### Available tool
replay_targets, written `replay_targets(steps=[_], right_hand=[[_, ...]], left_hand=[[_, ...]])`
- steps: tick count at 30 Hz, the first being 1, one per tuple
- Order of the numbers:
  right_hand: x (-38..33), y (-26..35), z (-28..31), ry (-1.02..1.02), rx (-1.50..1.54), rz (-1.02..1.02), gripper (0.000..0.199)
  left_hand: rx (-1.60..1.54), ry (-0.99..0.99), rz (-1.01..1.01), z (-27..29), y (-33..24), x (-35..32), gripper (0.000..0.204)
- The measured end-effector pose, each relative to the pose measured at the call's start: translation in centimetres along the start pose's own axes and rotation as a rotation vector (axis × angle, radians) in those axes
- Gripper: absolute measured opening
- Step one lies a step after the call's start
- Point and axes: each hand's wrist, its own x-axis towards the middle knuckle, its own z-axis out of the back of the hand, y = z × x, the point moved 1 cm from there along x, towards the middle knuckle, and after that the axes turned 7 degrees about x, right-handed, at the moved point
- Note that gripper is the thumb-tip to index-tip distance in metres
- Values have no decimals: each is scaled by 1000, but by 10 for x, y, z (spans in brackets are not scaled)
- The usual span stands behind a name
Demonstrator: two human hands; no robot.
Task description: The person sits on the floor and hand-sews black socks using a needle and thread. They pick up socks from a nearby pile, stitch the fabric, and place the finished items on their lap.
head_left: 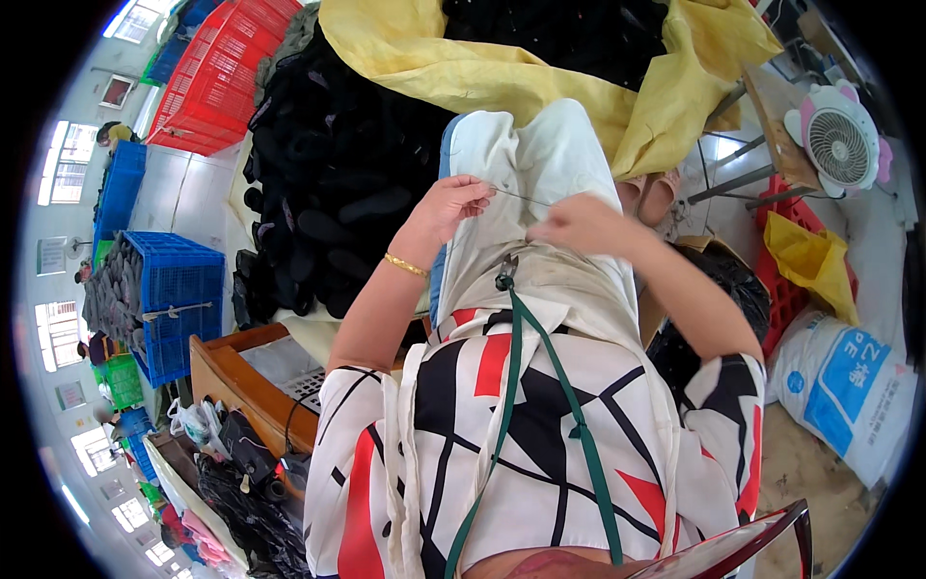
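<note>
Over my lap, my left hand (457,205) pinches the end of a thin dark thread (521,198) between thumb and fingertips. The thread runs across to my right hand (582,226), which is smeared by motion, so its fingers cannot be made out. Beneath both hands lies a stained whitish apron (490,164) over my knees. Small thread snips (507,266) rest at my waist, tied to a green cord (526,314) that hangs from my neck. Left of my knees spreads a large pile of black, sock-like pieces (338,207).
A yellow sack (463,68) with more black pieces lies beyond my knees. At the left stand a wooden drawer (227,381), a blue crate (183,309) and a red crate (217,82). To the right are a small fan (837,140), a stool and a white printed sack (849,386).
</note>
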Motion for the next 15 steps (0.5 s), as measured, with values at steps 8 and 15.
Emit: replay_targets(steps=[8, 15], right_hand=[[31, 77, -45, 358, -440, -19, 50], [16, 11, -39, 214, 480, -206, 28]], left_hand=[[-339, -95, 25, -1, 1, -20, 12], [-439, -174, 49, -11, 5, -21, 10]])
